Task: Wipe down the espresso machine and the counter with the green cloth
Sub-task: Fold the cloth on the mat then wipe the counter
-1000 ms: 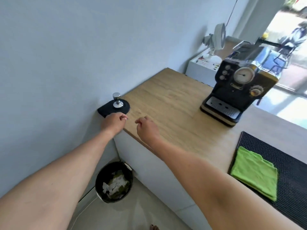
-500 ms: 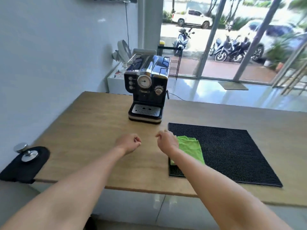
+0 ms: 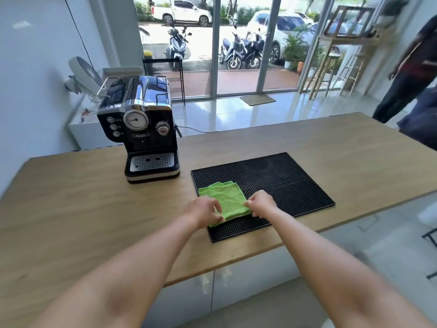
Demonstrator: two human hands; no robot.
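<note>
— Cloth: where is it?
— Green cloth point(image 3: 224, 200) lies folded on the black mat's point(image 3: 279, 183) near-left corner, between my hands; left hand point(image 3: 204, 212) and right hand point(image 3: 261, 203) both curl loosely at its edges, neither pinching yet.
— Machine?
— Espresso machine point(image 3: 142, 129) stands far-left on the wooden counter point(image 3: 71, 209).

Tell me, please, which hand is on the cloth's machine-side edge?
The left hand, at the green cloth edge nearer the espresso machine; the right hand is opposite.
</note>
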